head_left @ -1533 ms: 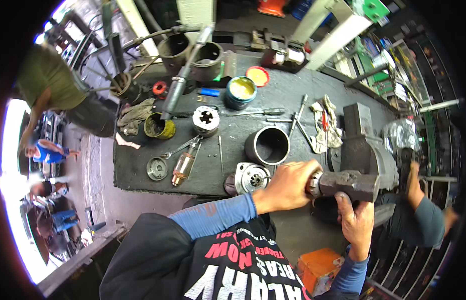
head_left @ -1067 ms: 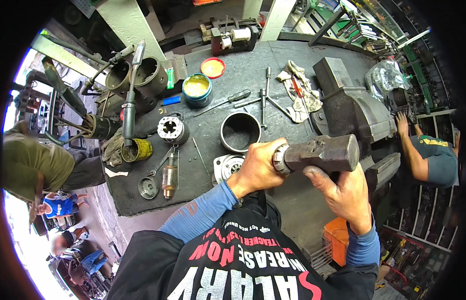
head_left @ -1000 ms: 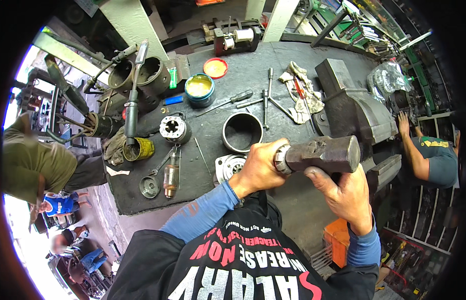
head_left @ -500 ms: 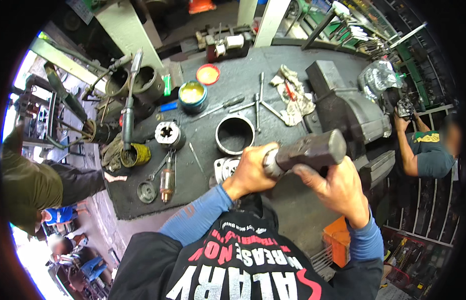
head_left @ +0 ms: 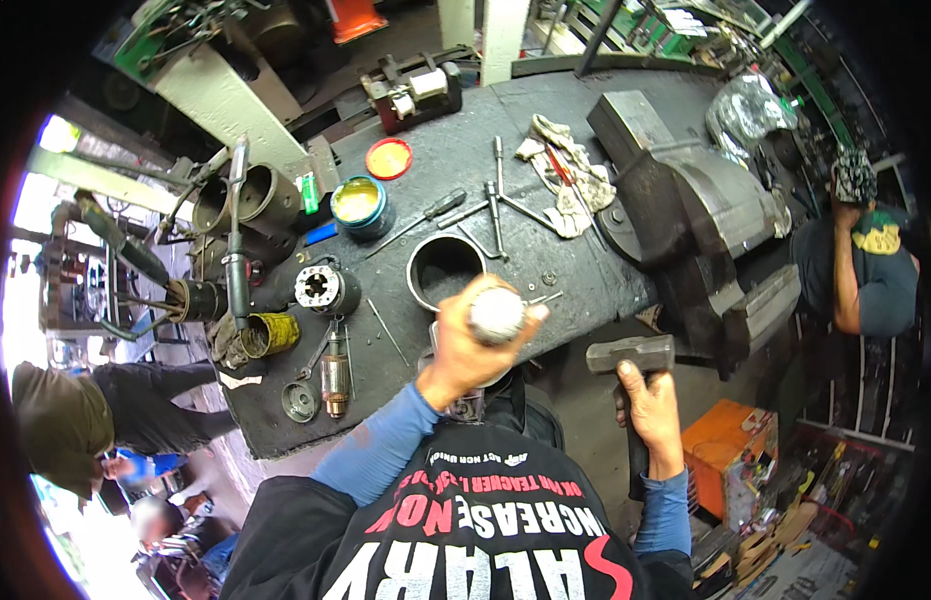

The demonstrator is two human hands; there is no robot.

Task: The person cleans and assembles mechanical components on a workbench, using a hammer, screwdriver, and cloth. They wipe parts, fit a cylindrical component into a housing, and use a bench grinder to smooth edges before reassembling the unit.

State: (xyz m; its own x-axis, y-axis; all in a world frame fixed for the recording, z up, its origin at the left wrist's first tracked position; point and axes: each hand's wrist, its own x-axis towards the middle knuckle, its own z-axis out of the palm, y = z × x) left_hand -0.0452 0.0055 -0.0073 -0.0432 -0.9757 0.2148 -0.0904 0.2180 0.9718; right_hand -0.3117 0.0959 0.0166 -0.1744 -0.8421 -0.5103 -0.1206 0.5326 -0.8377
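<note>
My left hand (head_left: 461, 345) grips a round silver metal piece (head_left: 496, 315), seen end-on above the starter end housing (head_left: 471, 400) at the table's front edge; the housing is mostly hidden. My right hand (head_left: 648, 408) holds a hammer (head_left: 631, 354) by its handle, off the table's edge and below the vise. An open steel cylinder (head_left: 441, 265) stands just beyond my left hand. Left of it are a slotted round part (head_left: 316, 287), a copper armature (head_left: 335, 373) and a small metal cap (head_left: 301, 401).
A large vise (head_left: 706, 225) occupies the table's right end. A blue grease tub (head_left: 357, 205), rag (head_left: 566, 185) and wrenches (head_left: 496, 215) lie behind. Co-workers are at left (head_left: 66, 425) and right (head_left: 856, 290). An orange box (head_left: 726, 440) sits below right.
The hammer has separated from the piece in my left hand, moving right and down with my right hand. My left hand has moved left. The right-hand co-worker has raised a metal part.
</note>
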